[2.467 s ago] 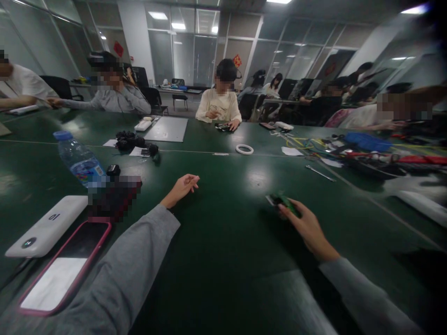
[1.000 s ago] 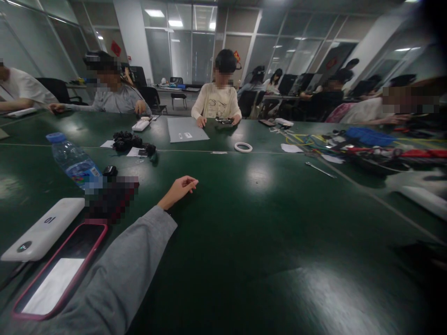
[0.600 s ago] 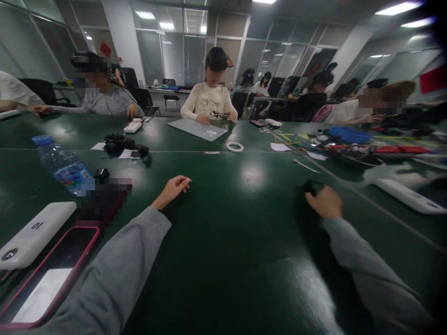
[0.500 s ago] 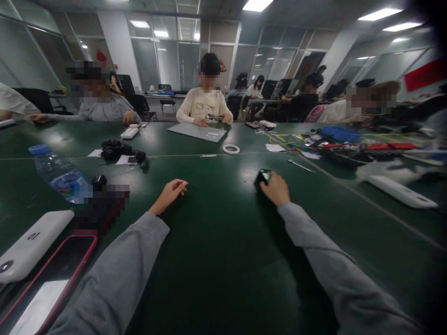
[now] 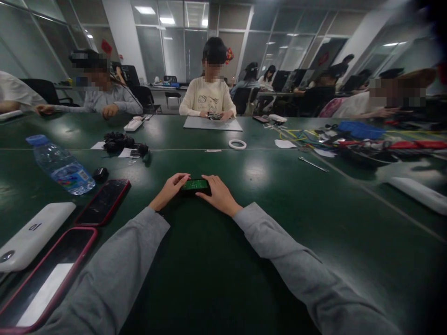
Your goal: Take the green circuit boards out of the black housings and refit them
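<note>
Between my two hands, on the green table, is a small black box with a green, circuit-board-like face. My left hand closes on its left end, thumb and fingers at the edge. The right end is gripped by my right hand, with the thumb along the near side and the fingers along the far side. The box's underside is hidden. Two phones lie left of my left forearm: a dark one with a red edge and a larger one in a pink-red case.
At the left are a water bottle, a white power bank and a small black case. Beyond my hands lie a white ring and a wrench. Tangled cables cover the far right. A person sits opposite.
My right hand has brought the black box leftward to the middle. My left hand, earlier apart from it, now holds its left end. The view has shifted slightly.
</note>
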### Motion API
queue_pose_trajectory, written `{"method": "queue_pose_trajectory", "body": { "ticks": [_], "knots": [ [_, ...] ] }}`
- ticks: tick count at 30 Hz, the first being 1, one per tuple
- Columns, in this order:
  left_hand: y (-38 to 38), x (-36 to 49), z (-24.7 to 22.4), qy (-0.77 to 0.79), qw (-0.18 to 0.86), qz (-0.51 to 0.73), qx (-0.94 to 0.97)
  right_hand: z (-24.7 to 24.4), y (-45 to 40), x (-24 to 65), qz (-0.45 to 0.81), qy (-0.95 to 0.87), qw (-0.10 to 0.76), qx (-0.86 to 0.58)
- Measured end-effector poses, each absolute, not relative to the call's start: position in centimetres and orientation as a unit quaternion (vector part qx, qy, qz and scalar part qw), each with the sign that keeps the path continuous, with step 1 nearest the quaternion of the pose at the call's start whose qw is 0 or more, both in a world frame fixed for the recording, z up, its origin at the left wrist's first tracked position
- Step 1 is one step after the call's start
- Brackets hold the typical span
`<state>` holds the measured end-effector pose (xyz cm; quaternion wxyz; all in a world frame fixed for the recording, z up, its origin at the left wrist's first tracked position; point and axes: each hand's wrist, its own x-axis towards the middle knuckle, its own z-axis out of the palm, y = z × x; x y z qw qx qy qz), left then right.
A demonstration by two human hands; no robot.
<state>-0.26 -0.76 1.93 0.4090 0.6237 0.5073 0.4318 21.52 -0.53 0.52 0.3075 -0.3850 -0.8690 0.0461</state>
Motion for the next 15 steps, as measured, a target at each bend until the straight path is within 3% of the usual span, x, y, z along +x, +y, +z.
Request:
{"method": "queue_pose_trajectory", "body": {
  "ticks": [15],
  "knots": [
    [-1.25, 0.04, 2.74, 0.525, 0.405, 0.414, 0.624, 0.53, -0.7, 21.4, 0.06, -0.869, 0.304, -0.386]
  ]
}}
